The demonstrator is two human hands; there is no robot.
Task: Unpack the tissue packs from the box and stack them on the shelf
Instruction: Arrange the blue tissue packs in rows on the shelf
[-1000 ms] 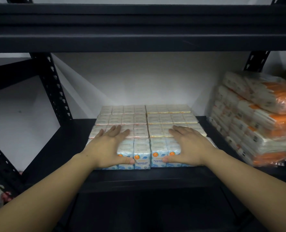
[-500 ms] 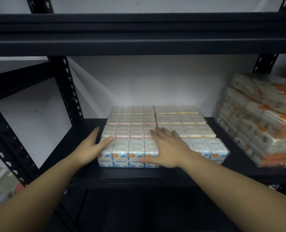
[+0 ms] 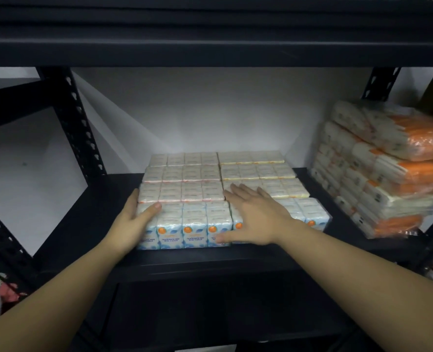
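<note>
The step in hand looks like squaring up packs already set on the shelf (image 3: pixel 88 224), not lifting a new one. The left hand (image 3: pixel 131 219) lies against the outer left end of the front left pack (image 3: pixel 185 224), fingers straight along its side and thumb resting on its top edge, so it is wide and flat, holding nothing. The right hand (image 3: pixel 256 217) lies palm down with fingers spread, flat across the seam where that pack meets the front right pack (image 3: pixel 309 212); its thumb reaches down the printed front face. It too is wide and grips nothing.

Beyond the fingertips of both hands, three more rows of packs (image 3: pixel 220 171) run back toward the wall, touching one another in two columns. The front right pack sits slightly askew, its far end just beyond the right wrist, and is not quite flush with the front left one. Well off to the right of the right hand stands a taller pile of orange-banded bundles (image 3: pixel 377 174).

The box is not in view. The next move probably calls for pressing the front row level and tight, then drawing both hands back toward the body to fetch another pack, which would start a second layer on top.
</note>
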